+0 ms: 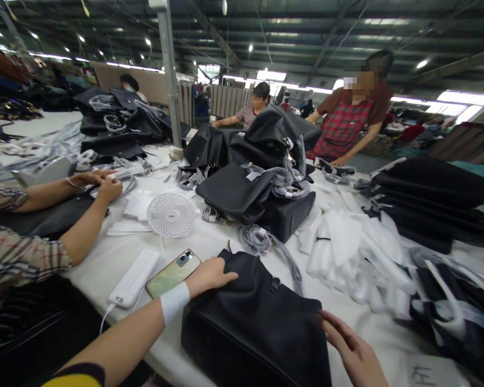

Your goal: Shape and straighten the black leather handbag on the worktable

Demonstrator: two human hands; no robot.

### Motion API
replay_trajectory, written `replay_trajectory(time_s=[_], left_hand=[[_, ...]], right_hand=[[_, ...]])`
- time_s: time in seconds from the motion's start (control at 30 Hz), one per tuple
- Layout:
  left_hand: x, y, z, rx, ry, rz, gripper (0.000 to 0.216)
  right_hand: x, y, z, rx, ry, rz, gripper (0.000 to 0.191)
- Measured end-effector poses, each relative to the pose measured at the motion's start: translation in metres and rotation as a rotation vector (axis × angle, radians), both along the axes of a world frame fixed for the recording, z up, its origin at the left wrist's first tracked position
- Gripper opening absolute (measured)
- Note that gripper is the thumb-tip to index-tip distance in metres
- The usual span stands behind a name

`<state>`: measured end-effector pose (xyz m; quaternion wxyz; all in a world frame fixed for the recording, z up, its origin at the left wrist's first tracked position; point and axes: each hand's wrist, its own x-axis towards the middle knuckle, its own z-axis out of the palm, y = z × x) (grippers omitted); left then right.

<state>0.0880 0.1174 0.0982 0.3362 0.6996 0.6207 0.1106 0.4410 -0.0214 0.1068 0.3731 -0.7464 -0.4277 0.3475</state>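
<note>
A black handbag [258, 312] lies in front of me on the white-covered table, its base turned toward me and a small buckle tab near its upper edge. My left hand [213, 273], with a white band at the wrist, is closed over the bag's upper left edge, thumb on the near side; its fingertips are partly hidden. At the bag's right corner, my right hand [349, 344] touches the edge with fingers fairly straight and apart. A plastic-wrapped strap [262, 242] rests just behind the bag.
A phone [173, 273], white power strip [135, 278] and white fan [171, 215] stand left of the bag. Black bags [262, 183] are heaped behind. White foam pieces [355, 258] and stacked black bags [431, 199] lie right. A co-worker's hands [109, 185] work at left; other people stand beyond.
</note>
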Motion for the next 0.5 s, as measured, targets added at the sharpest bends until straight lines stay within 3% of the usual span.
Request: replay_trajectory(time_s=[0.1,0.27,0.37,0.5], left_hand=[[0.012,0.014,-0.001,-0.041,0.014,-0.024,0.044],[-0.006,0.027,-0.005,0.010,-0.111,0.073,0.035],[-0.030,0.019,-0.016,-0.026,-0.215,0.203,0.037],[-0.046,-0.004,-0.037,-0.224,-0.497,0.263,0.040]], right_hand=[[-0.031,0.069,0.008,0.002,-0.086,0.248,0.050],[-0.087,0.165,-0.015,-0.035,-0.278,0.538,0.044],[-0.111,0.188,-0.028,-0.083,-0.358,0.618,0.044],[-0.114,0.188,-0.022,-0.100,-0.469,0.583,0.054]])
